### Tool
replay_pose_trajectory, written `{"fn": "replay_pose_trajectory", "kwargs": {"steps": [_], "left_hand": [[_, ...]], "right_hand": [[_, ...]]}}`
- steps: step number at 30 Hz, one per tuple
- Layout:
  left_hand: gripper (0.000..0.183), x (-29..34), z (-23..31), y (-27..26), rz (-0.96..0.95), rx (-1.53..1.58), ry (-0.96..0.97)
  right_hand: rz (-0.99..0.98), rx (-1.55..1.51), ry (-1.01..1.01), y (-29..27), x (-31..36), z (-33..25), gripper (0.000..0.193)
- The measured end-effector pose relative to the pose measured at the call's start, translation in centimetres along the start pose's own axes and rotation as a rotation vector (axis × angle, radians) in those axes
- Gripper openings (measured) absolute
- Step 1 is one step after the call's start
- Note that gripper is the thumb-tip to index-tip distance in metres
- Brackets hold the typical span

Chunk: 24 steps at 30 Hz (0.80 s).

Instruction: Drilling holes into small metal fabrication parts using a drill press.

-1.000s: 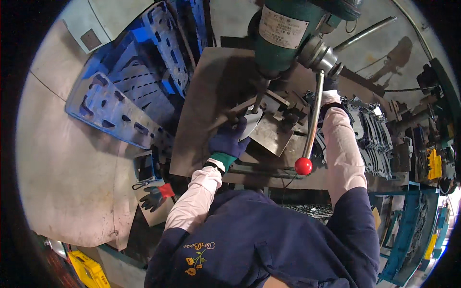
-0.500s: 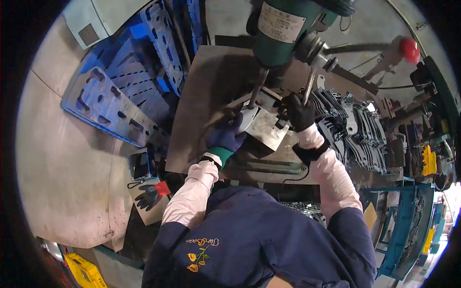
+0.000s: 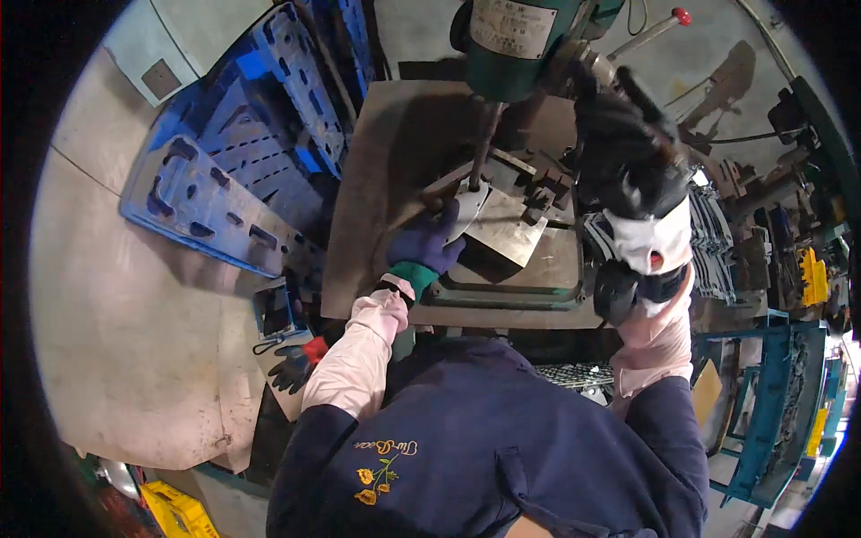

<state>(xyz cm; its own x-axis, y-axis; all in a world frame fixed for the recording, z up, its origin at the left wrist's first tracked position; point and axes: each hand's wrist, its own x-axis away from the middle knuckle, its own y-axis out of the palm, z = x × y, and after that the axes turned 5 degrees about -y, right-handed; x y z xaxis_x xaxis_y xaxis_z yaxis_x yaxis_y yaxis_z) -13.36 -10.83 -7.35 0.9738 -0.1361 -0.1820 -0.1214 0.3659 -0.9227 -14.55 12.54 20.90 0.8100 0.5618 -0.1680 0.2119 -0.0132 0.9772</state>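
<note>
My left hand [image 3: 426,242], in a purple glove with a green cuff, holds a curved flat metal plate [image 3: 468,208] by its near-left side. The plate lies against a bright metal fixture block [image 3: 507,229], below the drill bit [image 3: 485,148] of a green drill press [image 3: 507,67]. My right hand [image 3: 632,157], in a black glove, is raised to the right of the machine, closed around a feed lever whose grip is mostly hidden by the fingers. Another feed lever with a red knob [image 3: 682,16] points up and right. A small clamp [image 3: 543,197] sits on the block's right.
Stacked dark metal plates [image 3: 713,238] lie right of the fixture on the worktable [image 3: 359,206]. Blue plastic pallets [image 3: 211,202] stand to the left. A black-and-red glove [image 3: 296,363] lies near the table's left front. A teal rack [image 3: 762,412] stands at right.
My right hand has risen and shifted right, nearer the camera, turning the feed levers. The red knob has swung up and left. My left hand stays at the plate.
</note>
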Motion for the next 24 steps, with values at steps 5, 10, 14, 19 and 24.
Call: {"fn": "replay_pose_trajectory", "kwargs": {"steps": [5,10,14,19,24], "left_hand": [[0.065,1.4,0.5,-2.8,0.094,0.102,0.139],[0.066,7.1,-1.9,-2.5,0.127,0.138,0.075],[0.069,12.1,-6.1,-0.5,0.033,0.043,-0.100],[0.072,12.3,-9.0,0.2,-0.101,-0.161,-0.365],[0.084,13.9,-16.8,9.1,0.100,-0.040,-0.488]], "right_hand": [[0.006,0.078,0.065,1.6,-1.2,-1.5,0.039],[-0.059,0.306,0.111,0.5,-1.7,-2.2,0.045],[-0.203,0.357,0.144,0.0,-1.8,-2.4,0.049],[-0.064,0.413,0.096,-0.5,-0.8,-2.6,0.046],[0.119,0.569,-0.044,-2.8,2.3,-4.6,0.045]]}}
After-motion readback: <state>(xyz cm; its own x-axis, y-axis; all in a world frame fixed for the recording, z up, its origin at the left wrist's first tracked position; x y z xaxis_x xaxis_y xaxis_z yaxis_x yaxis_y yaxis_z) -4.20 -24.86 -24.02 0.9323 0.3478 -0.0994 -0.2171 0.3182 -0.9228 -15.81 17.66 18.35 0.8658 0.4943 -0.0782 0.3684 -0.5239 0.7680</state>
